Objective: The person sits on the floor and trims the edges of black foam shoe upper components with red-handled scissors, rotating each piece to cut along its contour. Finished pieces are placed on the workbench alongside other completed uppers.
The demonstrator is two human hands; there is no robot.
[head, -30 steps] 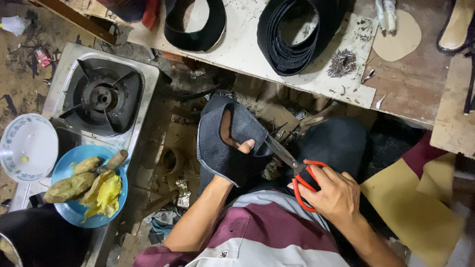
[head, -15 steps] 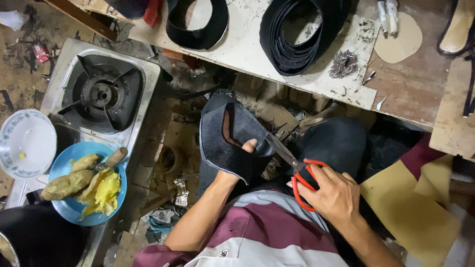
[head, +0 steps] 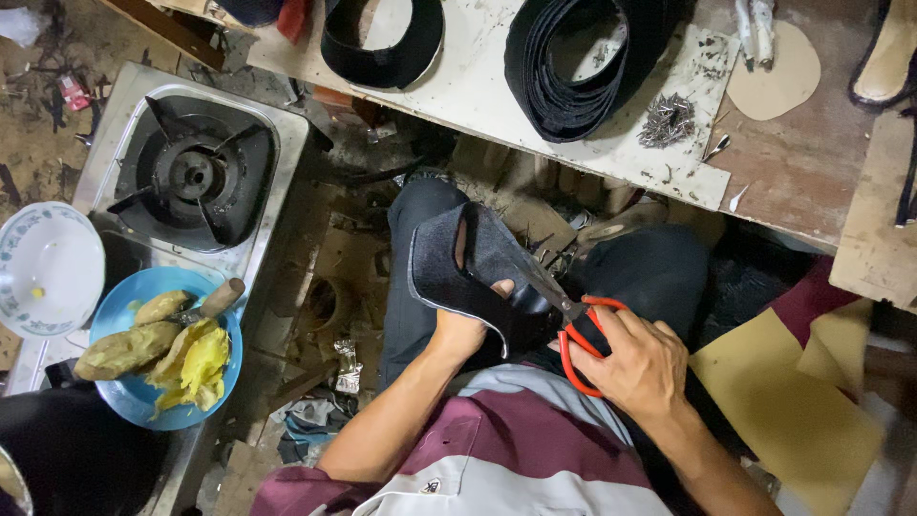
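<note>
My left hand (head: 462, 330) grips a dark grey cut-out piece of shoe upper (head: 449, 268) with an oval opening, held upright over my lap. My right hand (head: 642, 365) holds red-handled scissors (head: 573, 334), fingers through the loops. The scissor blades point up-left and meet the right edge of the shoe upper, close to my left thumb. My knees in dark trousers lie under both hands.
A white workboard (head: 478, 86) carries two coils of black strip (head: 564, 67), a heap of small nails (head: 666, 119) and a tan sole cut-out (head: 778, 72). At left stand a gas burner (head: 196, 177), a white plate (head: 48, 268) and a blue plate (head: 124, 392) of peeled food. Yellow sheets (head: 793, 401) lie at right.
Both hands and the shoe upper keep nearly the same pose; the scissors stay at the piece's right edge. The view has shifted only slightly.
</note>
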